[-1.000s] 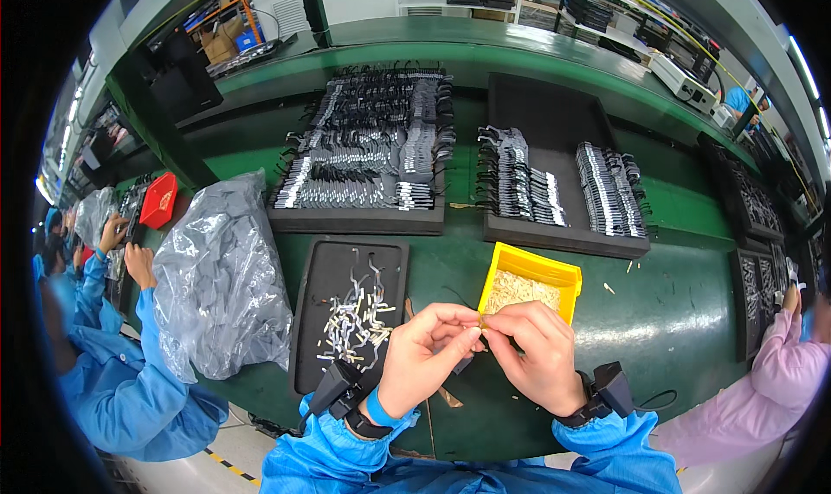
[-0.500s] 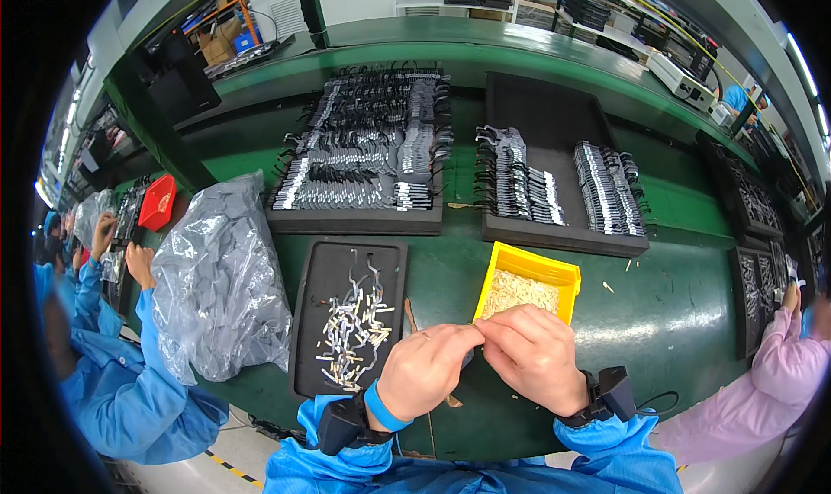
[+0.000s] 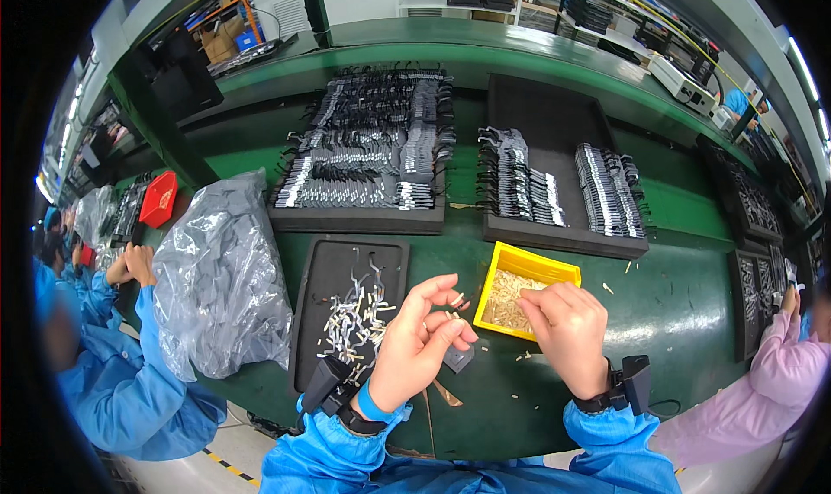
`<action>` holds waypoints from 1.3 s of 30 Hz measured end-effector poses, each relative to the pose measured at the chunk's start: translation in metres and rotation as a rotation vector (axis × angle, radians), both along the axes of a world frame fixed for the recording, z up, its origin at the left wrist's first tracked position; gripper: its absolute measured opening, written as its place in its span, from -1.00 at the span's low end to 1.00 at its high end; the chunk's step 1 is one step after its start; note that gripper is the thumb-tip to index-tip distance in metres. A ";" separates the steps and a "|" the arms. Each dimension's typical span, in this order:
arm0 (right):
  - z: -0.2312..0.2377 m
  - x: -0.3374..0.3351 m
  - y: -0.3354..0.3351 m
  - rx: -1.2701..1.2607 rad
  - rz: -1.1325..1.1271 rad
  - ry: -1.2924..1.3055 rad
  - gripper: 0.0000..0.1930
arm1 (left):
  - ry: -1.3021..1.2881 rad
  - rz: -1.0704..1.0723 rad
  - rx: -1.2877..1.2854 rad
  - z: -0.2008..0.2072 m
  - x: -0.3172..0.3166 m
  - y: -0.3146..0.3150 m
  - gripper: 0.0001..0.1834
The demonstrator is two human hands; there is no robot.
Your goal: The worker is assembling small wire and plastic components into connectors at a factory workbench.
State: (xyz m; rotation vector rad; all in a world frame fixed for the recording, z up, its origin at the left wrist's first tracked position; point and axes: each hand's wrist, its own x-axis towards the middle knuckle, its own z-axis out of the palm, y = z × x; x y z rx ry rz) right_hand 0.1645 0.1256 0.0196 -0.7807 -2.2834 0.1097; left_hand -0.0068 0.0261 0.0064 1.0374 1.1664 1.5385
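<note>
My left hand (image 3: 424, 338) is curled, palm turned up, with a small grey flat piece (image 3: 459, 358) under its fingers. Tiny pale bits show at its fingertips. My right hand (image 3: 570, 328) has thumb and fingers pinched together at the front right edge of a yellow bin (image 3: 554, 272). Small pale strips (image 3: 511, 297) fill that bin. Whether a strip is in the right hand's pinch is hidden. Left of my hands lies a black tray (image 3: 303, 338) holding loose white and silver strips (image 3: 355, 312), partly behind my left wrist.
Two black trays (image 3: 363, 222) (image 3: 563, 239) with rows of grey parts stand farther back. A clear plastic bag (image 3: 221, 278) of grey pieces lies at left. A red bin (image 3: 158, 200) is beyond it. Co-workers in blue and pink sleeves (image 3: 736, 407) work at either side. Loose strips dot the green table.
My hands, together before in front of the yellow bin, have parted. The left has turned palm up and gone left; the right has moved right to the bin's edge.
</note>
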 end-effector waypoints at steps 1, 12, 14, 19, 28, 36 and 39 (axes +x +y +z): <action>-0.001 0.002 0.002 0.009 -0.027 -0.062 -0.91 | -0.005 0.007 0.003 0.000 0.000 0.000 -0.52; 0.010 -0.014 -0.022 -0.151 0.305 0.244 -0.76 | -0.284 -0.024 -0.142 0.001 -0.006 -0.001 -0.56; 0.006 -0.018 -0.027 -0.145 0.321 0.229 -0.76 | -0.312 -0.047 -0.151 0.001 -0.006 -0.002 -0.57; 0.002 -0.020 -0.027 -0.147 0.334 0.196 -0.77 | -0.364 -0.073 -0.167 -0.003 -0.006 -0.003 -0.64; 0.003 -0.016 -0.025 -0.010 0.355 0.089 -0.74 | 0.364 0.175 0.157 -0.006 0.005 -0.008 -0.73; 0.003 -0.014 -0.024 -0.009 0.357 0.080 -0.74 | 0.649 0.172 0.318 -0.005 0.003 -0.008 -0.72; 0.004 -0.013 -0.023 -0.021 0.323 0.114 -0.78 | 0.488 0.169 0.262 -0.007 0.009 -0.007 -0.76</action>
